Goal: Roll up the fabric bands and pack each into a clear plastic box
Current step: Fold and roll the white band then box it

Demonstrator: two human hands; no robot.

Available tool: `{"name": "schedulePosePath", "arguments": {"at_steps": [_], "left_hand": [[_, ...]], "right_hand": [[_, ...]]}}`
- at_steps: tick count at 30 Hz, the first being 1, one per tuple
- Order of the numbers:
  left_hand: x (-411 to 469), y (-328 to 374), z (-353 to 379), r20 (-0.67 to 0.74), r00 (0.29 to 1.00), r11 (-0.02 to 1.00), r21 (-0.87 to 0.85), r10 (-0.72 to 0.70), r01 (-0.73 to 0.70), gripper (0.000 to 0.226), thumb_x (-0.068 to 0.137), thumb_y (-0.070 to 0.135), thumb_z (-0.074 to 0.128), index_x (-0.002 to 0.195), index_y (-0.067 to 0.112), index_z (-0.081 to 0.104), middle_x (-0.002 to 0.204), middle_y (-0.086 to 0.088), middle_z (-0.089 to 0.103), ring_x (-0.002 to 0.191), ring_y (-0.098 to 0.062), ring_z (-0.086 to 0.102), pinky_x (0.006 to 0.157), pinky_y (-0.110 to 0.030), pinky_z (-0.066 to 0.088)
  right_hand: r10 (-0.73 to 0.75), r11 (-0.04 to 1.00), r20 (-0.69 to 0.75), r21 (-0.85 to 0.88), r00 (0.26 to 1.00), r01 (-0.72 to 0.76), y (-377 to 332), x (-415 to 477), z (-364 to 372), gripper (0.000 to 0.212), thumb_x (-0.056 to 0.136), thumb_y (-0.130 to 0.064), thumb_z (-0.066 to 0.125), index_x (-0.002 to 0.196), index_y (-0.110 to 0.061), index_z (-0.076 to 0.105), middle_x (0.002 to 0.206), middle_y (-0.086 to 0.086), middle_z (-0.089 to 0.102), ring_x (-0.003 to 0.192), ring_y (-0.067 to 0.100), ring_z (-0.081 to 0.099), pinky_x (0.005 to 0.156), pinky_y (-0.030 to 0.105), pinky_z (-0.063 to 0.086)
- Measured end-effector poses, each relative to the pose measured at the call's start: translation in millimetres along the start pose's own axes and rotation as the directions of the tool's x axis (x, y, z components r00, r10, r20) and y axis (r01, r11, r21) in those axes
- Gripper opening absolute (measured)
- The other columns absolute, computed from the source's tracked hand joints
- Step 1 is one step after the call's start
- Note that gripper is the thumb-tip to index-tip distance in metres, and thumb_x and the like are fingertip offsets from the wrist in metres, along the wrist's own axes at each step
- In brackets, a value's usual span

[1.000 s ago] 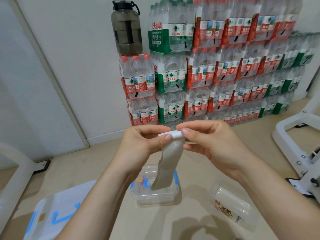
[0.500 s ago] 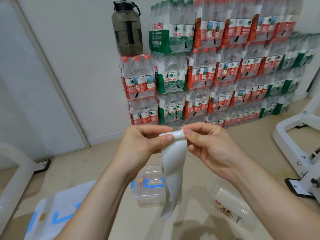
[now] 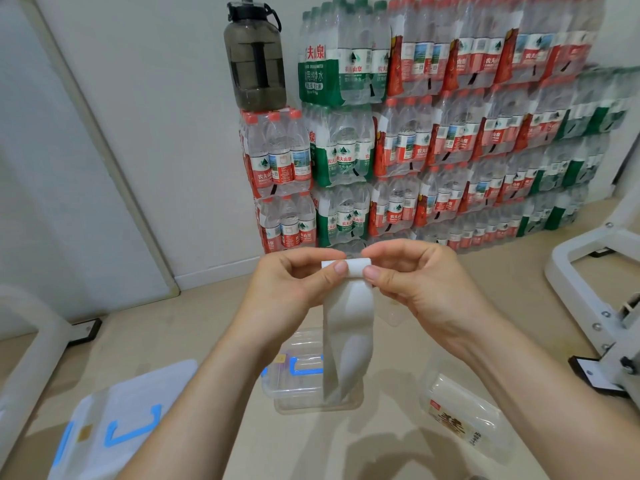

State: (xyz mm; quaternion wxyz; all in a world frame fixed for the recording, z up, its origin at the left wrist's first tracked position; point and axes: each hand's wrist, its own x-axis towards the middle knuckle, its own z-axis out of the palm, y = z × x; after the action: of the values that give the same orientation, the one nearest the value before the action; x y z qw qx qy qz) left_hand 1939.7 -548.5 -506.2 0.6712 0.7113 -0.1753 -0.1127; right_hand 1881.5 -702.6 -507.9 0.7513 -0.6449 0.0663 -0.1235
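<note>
A white fabric band (image 3: 348,327) hangs in front of me, its top end wound into a small roll. My left hand (image 3: 294,289) pinches the roll's left end between thumb and fingers. My right hand (image 3: 419,282) pinches its right end the same way. The loose tail drops down and twists in front of a clear plastic box (image 3: 301,379) with blue clips on the floor. A larger clear lid with blue clips (image 3: 114,424) lies at the lower left.
A clear packet with printed label (image 3: 464,417) lies on the floor at the right. Stacked packs of bottled water (image 3: 433,133) fill the back wall, a dark jug (image 3: 254,60) on top. White metal frames (image 3: 599,306) stand at the right and left edges.
The roll at the top has grown a little between my fingers. The hanging tail has swung and twisted, and now ends over the clear box.
</note>
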Motion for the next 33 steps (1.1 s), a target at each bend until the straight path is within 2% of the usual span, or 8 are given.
{"name": "schedulePosePath", "arguments": {"at_steps": [6, 11, 15, 19, 24, 26, 29, 33], "left_hand": [[1, -1, -1, -0.025, 1.0, 1.0, -0.011, 0.004, -0.004, 0.016, 0.076, 0.006, 0.074, 0.091, 0.009, 0.074, 0.084, -0.012, 0.076, 0.077, -0.02, 0.071, 0.075, -0.035, 0.058], [3, -4, -1, -0.046, 0.999, 0.999, -0.045, 0.001, -0.004, 0.018, 0.074, 0.0, 0.073, 0.091, 0.007, 0.074, 0.085, -0.014, 0.075, 0.079, -0.023, 0.071, 0.077, -0.035, 0.058], [3, -7, 2, -0.039, 0.999, 1.0, -0.012, -0.005, 0.004, 0.017, 0.076, -0.001, 0.072, 0.087, 0.012, 0.073, 0.084, -0.01, 0.076, 0.076, -0.017, 0.07, 0.077, -0.032, 0.057], [3, -10, 5, -0.042, 0.999, 1.0, 0.03, 0.007, -0.006, 0.021, 0.082, -0.002, 0.067, 0.088, 0.018, 0.071, 0.082, -0.002, 0.076, 0.075, -0.012, 0.07, 0.074, -0.027, 0.058], [3, -13, 10, -0.064, 0.997, 0.988, 0.149, 0.049, -0.039, 0.026, 0.088, -0.001, 0.061, 0.099, 0.021, 0.069, 0.093, 0.003, 0.073, 0.087, -0.011, 0.069, 0.085, -0.029, 0.055], [3, -12, 8, -0.062, 0.997, 0.992, 0.124, 0.04, -0.032, 0.025, 0.086, 0.0, 0.063, 0.093, 0.024, 0.069, 0.091, 0.0, 0.075, 0.087, -0.014, 0.071, 0.084, -0.031, 0.056], [3, -5, 4, -0.057, 0.998, 1.0, 0.013, -0.009, 0.01, 0.01, 0.084, 0.006, 0.068, 0.09, 0.013, 0.072, 0.087, -0.009, 0.075, 0.081, -0.02, 0.071, 0.078, -0.034, 0.059], [3, -2, -2, -0.008, 0.995, 0.992, -0.08, -0.098, 0.097, 0.009, 0.082, 0.015, 0.07, 0.085, 0.009, 0.075, 0.077, -0.006, 0.074, 0.068, -0.012, 0.068, 0.063, -0.021, 0.056]], "right_hand": [[0.022, 0.996, 0.036, -0.085, 0.999, -0.019, 0, 0, -1, 0.019, 0.08, 0.002, 0.07, 0.088, -0.015, 0.072, 0.073, 0.001, 0.069, 0.062, 0.009, 0.06, 0.055, 0.017, 0.047], [0.075, 0.995, 0.104, -0.068, 0.992, -0.068, -2, -1, -4, 0.012, 0.083, -0.007, 0.068, 0.087, -0.017, 0.074, 0.069, 0.004, 0.064, 0.062, 0.013, 0.054, 0.054, 0.02, 0.049], [0.057, 0.993, 0.05, -0.104, 0.997, -0.052, 0, 0, -4, 0.014, 0.08, -0.003, 0.071, 0.082, -0.017, 0.074, 0.071, 0.005, 0.069, 0.066, 0.017, 0.057, 0.051, 0.018, 0.048], [0.051, 0.995, -0.063, -0.084, 0.997, -0.056, 5, 2, 0, 0.015, 0.079, 0.001, 0.072, 0.086, -0.013, 0.071, 0.066, 0.004, 0.07, 0.056, 0.011, 0.06, 0.051, 0.017, 0.05], [0.008, 0.996, -0.187, -0.088, 0.982, -0.024, 12, 2, 10, 0.013, 0.08, 0.001, 0.072, 0.085, -0.011, 0.07, 0.074, 0.011, 0.071, 0.053, 0.008, 0.063, 0.05, 0.017, 0.051], [-0.01, 0.994, -0.183, -0.106, 0.983, -0.009, 12, 3, 9, 0.014, 0.08, 0.0, 0.072, 0.085, -0.013, 0.071, 0.078, 0.011, 0.073, 0.059, 0.009, 0.065, 0.05, 0.016, 0.049], [-0.059, 0.992, -0.162, -0.124, 0.985, 0.04, 8, 4, 6, 0.018, 0.08, 0.002, 0.071, 0.082, -0.016, 0.072, 0.075, 0.004, 0.074, 0.062, 0.005, 0.066, 0.051, 0.016, 0.048], [-0.148, 0.975, -0.117, -0.185, 0.982, 0.125, 4, 1, 7, 0.024, 0.078, 0.005, 0.071, 0.078, -0.019, 0.072, 0.072, -0.002, 0.075, 0.066, 0.007, 0.067, 0.055, 0.019, 0.053]]}}
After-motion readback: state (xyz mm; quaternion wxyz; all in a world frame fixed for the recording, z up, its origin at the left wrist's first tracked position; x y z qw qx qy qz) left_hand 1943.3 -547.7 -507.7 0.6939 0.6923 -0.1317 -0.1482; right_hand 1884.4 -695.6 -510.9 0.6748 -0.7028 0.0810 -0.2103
